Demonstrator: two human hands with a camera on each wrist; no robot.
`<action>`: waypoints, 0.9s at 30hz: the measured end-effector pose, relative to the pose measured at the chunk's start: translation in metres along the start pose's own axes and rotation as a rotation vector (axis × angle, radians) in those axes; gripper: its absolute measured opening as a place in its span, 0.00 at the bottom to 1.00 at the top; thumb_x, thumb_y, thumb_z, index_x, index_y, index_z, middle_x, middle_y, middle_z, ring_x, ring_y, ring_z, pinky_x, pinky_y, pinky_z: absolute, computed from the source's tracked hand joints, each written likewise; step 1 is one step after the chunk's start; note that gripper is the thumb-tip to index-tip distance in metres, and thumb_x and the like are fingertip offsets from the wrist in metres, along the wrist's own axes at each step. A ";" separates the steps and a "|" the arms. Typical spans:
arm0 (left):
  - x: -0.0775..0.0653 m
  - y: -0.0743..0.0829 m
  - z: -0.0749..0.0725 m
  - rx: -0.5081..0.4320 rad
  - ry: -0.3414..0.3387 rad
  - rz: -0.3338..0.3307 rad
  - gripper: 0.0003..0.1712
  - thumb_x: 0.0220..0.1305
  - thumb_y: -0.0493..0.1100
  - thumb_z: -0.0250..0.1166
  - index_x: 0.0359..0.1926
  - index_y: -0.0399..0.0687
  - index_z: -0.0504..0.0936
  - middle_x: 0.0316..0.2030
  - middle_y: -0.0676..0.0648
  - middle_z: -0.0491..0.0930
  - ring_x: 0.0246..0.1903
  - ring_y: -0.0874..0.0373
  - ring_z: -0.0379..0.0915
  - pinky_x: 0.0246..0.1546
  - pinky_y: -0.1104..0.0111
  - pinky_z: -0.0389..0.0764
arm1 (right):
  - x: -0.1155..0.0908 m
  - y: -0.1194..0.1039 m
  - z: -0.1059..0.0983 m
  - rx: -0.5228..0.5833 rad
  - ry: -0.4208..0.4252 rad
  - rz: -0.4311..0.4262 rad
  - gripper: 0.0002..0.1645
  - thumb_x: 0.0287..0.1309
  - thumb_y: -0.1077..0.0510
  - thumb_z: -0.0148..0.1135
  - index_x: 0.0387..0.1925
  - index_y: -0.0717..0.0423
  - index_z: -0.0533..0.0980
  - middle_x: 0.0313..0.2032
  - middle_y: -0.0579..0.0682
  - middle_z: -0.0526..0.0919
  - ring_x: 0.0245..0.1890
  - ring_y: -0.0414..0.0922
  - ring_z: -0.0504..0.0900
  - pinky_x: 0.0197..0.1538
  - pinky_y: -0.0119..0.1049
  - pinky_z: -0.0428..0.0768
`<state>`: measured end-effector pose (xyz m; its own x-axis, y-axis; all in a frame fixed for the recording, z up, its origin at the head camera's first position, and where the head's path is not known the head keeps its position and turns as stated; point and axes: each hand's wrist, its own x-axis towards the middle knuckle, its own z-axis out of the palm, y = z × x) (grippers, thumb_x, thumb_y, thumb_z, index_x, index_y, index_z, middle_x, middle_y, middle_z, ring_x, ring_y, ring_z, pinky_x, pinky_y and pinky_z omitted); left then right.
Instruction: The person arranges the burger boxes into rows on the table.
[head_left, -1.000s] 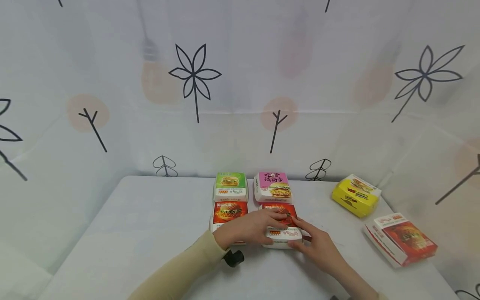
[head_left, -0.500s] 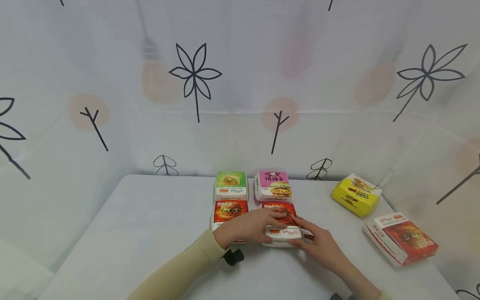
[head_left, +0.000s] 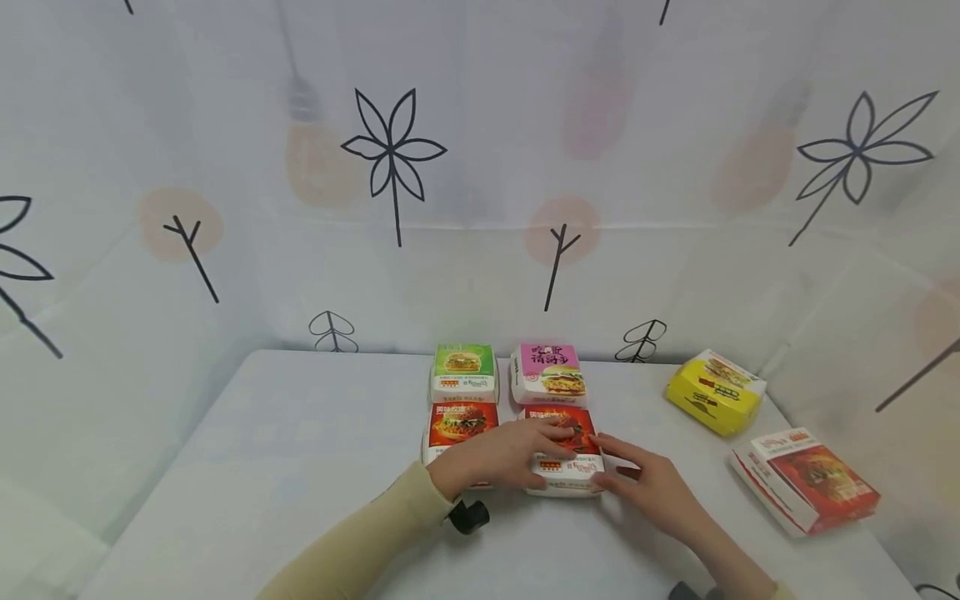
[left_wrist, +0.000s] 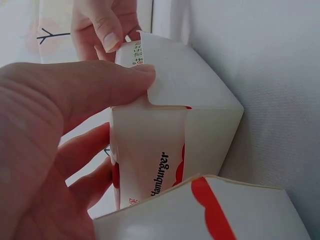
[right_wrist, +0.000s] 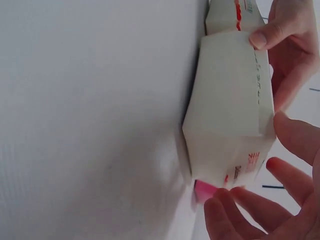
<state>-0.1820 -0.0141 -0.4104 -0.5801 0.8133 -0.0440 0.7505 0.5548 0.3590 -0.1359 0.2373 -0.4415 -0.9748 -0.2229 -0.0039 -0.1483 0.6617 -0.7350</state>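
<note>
Two red-and-white hamburger boxes stand side by side at the front of a group on the white table. My left hand reaches across the left box and rests on the right one. Its fingers lie spread over the red top; in the left wrist view the thumb presses the upper front edge. At that box's right side is my right hand, fingers loosely bent and spread. A gap shows between its fingertips and the box wall in the right wrist view, with the thumb close by the upper corner.
Behind the red boxes stand a green box and a purple box. Off to the right lie a yellow box and another red-and-white box, both turned at an angle. A patterned white curtain hangs behind the table.
My right hand has shifted slightly right, its thumb and fingers drawing back from the box's side. The left hand stays on the box, which keeps its place beside the others.
</note>
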 end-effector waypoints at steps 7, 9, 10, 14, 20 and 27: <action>0.000 0.001 0.000 0.004 -0.007 -0.010 0.36 0.60 0.49 0.73 0.69 0.66 0.73 0.74 0.60 0.57 0.72 0.62 0.53 0.64 0.66 0.68 | 0.004 0.004 -0.016 -0.022 0.052 0.000 0.36 0.61 0.48 0.69 0.68 0.54 0.71 0.65 0.59 0.74 0.63 0.60 0.72 0.55 0.49 0.80; 0.001 0.001 0.000 0.006 -0.009 -0.010 0.35 0.60 0.49 0.73 0.69 0.66 0.73 0.74 0.60 0.57 0.72 0.62 0.52 0.64 0.67 0.69 | 0.005 0.005 -0.024 -0.015 0.072 0.019 0.36 0.62 0.50 0.68 0.69 0.55 0.70 0.65 0.61 0.73 0.63 0.61 0.72 0.55 0.51 0.79; 0.001 0.001 0.000 0.006 -0.011 -0.011 0.35 0.60 0.49 0.73 0.68 0.66 0.73 0.74 0.60 0.57 0.72 0.62 0.52 0.64 0.67 0.68 | 0.006 0.005 -0.029 -0.012 0.083 0.029 0.36 0.63 0.51 0.68 0.70 0.55 0.69 0.65 0.62 0.73 0.63 0.62 0.72 0.56 0.52 0.79; 0.000 0.001 0.000 0.002 -0.013 -0.012 0.35 0.61 0.48 0.73 0.68 0.66 0.74 0.74 0.60 0.58 0.73 0.62 0.51 0.64 0.67 0.68 | 0.009 0.007 -0.051 -0.021 0.122 0.074 0.40 0.64 0.44 0.65 0.72 0.55 0.66 0.65 0.66 0.71 0.62 0.64 0.72 0.57 0.55 0.78; 0.000 0.000 0.002 -0.005 -0.015 -0.014 0.35 0.60 0.48 0.73 0.68 0.65 0.74 0.74 0.61 0.58 0.73 0.64 0.49 0.63 0.68 0.69 | 0.012 0.015 -0.086 -0.123 0.227 0.031 0.39 0.66 0.41 0.61 0.71 0.57 0.67 0.62 0.69 0.73 0.59 0.67 0.73 0.52 0.46 0.82; 0.001 0.001 0.001 0.005 -0.020 -0.017 0.33 0.61 0.48 0.73 0.67 0.66 0.75 0.73 0.61 0.59 0.73 0.64 0.49 0.64 0.68 0.68 | 0.018 0.029 -0.125 -0.159 0.348 0.045 0.38 0.70 0.41 0.57 0.71 0.59 0.65 0.59 0.71 0.74 0.59 0.70 0.71 0.50 0.38 0.82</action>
<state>-0.1816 -0.0129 -0.4115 -0.5868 0.8069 -0.0685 0.7421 0.5696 0.3533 -0.1787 0.3415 -0.3779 -0.9751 0.0467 0.2167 -0.1019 0.7739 -0.6251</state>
